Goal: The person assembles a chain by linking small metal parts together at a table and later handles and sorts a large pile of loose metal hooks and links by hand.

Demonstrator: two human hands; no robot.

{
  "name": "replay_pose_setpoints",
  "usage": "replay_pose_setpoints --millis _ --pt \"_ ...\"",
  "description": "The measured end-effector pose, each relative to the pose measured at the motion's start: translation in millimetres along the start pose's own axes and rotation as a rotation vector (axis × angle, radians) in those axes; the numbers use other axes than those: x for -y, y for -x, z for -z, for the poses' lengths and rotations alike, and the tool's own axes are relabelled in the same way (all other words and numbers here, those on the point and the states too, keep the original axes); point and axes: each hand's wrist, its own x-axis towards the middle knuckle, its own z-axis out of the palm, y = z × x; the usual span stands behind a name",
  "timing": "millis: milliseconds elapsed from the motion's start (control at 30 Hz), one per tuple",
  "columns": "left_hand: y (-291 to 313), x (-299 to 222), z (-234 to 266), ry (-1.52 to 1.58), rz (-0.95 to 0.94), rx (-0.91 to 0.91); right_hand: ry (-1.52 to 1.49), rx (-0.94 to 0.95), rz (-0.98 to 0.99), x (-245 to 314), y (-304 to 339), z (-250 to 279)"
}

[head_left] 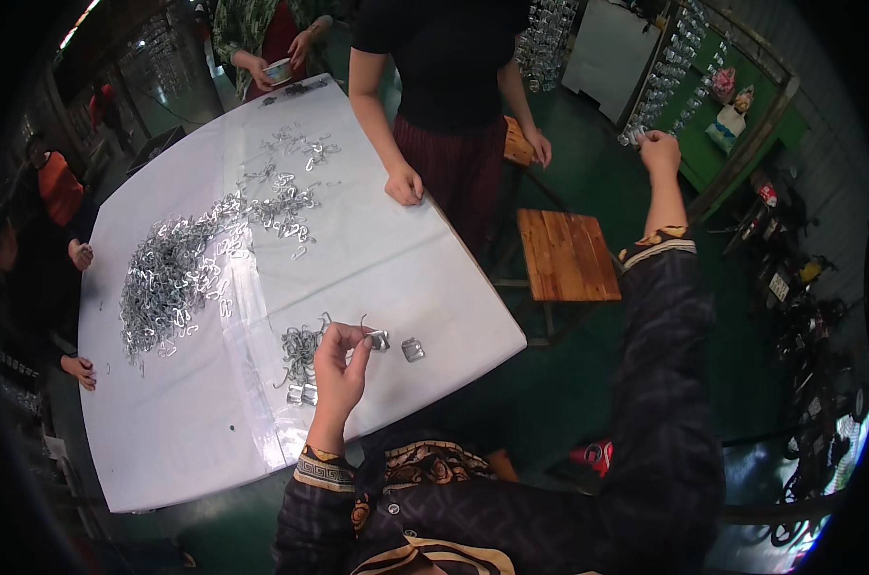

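My left hand (pixel 338 376) is over the near part of the white table (pixel 386 268), thumb and fingers pinched on a small shiny metal piece (pixel 381 340). A thin curved wire end sticks up beside those fingers. Right of this hand a square silver metal piece (pixel 413 350) lies by itself. A small heap of metal hooks (pixel 298 347) is at its left, with a few flat shiny pieces (pixel 302 394) below. My right hand (pixel 660 153) is raised far off to the right, fingers closed, near a hanging string of shiny metal pieces (pixel 682 57). What it grips is too small to make out.
A large heap of metal hooks (pixel 161 278) spreads across the table. A person in black (pixel 439 67) stands at its far right edge; another holds a small round container (pixel 278 71). A person's hands rest at the left edge. A wooden stool (pixel 568 254) stands right of the table.
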Motion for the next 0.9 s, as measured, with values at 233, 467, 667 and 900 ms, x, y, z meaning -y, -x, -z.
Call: replay_pose_setpoints --millis 233,467,667,900 --pt "-3 -7 -8 -0.149 -0.02 0.035 -1.176 0.721 -0.031 96 186 -26" --pt "-16 -49 -18 -0.286 -0.099 0.04 -1.284 1.038 -0.088 142 350 -37" --pt "-14 -40 -9 -0.331 -0.126 -0.042 -1.36 1.064 -0.069 150 386 -48" --pt "-13 -17 18 -0.4 -0.034 -0.089 -1.435 0.972 -0.163 145 388 -55"
